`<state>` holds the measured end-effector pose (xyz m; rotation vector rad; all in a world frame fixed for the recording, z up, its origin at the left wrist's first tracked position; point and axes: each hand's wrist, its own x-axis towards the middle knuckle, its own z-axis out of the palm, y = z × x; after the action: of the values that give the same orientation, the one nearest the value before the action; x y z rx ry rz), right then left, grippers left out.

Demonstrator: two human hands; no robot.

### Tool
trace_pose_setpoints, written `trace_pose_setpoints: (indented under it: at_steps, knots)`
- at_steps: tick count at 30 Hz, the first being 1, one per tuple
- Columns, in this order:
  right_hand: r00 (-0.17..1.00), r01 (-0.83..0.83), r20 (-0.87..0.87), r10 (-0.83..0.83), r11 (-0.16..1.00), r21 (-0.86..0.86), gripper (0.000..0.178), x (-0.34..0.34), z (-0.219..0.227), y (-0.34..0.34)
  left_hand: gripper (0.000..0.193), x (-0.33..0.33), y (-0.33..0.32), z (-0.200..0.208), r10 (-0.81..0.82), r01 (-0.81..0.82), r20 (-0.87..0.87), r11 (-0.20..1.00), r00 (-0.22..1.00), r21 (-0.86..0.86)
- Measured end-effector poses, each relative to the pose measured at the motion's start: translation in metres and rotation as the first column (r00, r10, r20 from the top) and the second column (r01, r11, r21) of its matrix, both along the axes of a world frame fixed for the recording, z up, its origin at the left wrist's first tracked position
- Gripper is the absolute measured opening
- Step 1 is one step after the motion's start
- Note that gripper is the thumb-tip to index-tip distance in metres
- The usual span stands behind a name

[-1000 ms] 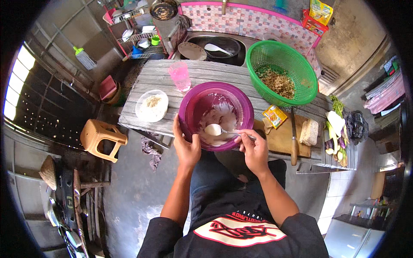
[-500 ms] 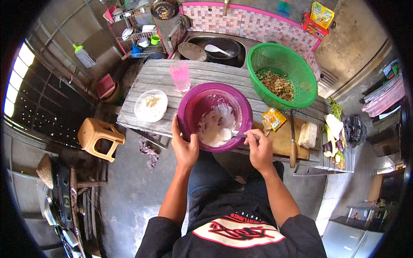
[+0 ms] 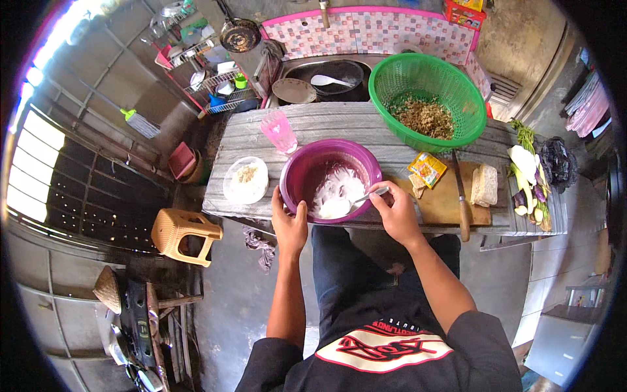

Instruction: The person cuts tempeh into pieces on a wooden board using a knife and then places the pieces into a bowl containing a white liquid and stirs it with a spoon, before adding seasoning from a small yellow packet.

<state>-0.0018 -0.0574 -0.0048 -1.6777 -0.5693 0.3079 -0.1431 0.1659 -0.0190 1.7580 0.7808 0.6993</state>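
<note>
A purple basin (image 3: 372,171) stands at the table's front edge, with white, wet batter (image 3: 341,187) in its bottom and smeared up its wall. My left hand (image 3: 290,224) grips the basin's near-left side, thumb at the rim and fingers around the outside. In my right hand (image 3: 397,212) is the handle of a spoon (image 3: 361,198), pinched between thumb and fingers. The spoon slants over the near-right rim, its bowl end in the batter. Left of the basin sits a pale plate (image 3: 230,185) with whitish powder and a tan heap, beside a pink glass (image 3: 277,130).
A green basket (image 3: 428,65) of brown crumbly food stands back right. A cutting board (image 3: 444,208) carries a yellow sachet (image 3: 428,169), a knife (image 3: 461,196) and a tempeh-like block (image 3: 484,185). Vegetables (image 3: 526,176) lie far right. Behind is a sink (image 3: 369,62); a stool (image 3: 186,236) stands left.
The whole view has shifted, so most things appear farther right and lower. The spoon has moved slightly within the batter. Both hands keep their hold.
</note>
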Motion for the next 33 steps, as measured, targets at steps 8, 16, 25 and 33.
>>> trace_pose_setpoints:
  at_steps: [8, 16, 25, 33]
  knots:
    - [0.997, -0.04, 0.067, 0.037, 0.998, 0.051, 0.025, 0.004, 0.006, -0.001, 0.07, -0.002, -0.005, 0.002, 0.209, -0.116, -0.122, 0.844, 0.97, 0.524]
    - [0.994, 0.106, 0.0, -0.106, 0.993, -0.049, 0.032, 0.03, 0.002, -0.044, 0.035, 0.036, -0.073, 0.056, -0.154, 0.09, 0.043, 0.755, 0.987, 0.65]
    - [0.821, 0.401, 0.567, -0.07, 0.777, -0.486, 0.048, 0.068, 0.001, -0.104, 0.051, 0.101, -0.163, 0.032, -0.733, 0.625, -0.004, 0.577, 0.681, 0.525]
    - [0.775, 0.432, 0.632, 0.007, 0.725, -0.537, 0.038, 0.069, -0.013, -0.104, 0.067, 0.168, -0.174, -0.012, -0.488, 0.499, -0.173, 0.689, 0.856, 0.525]
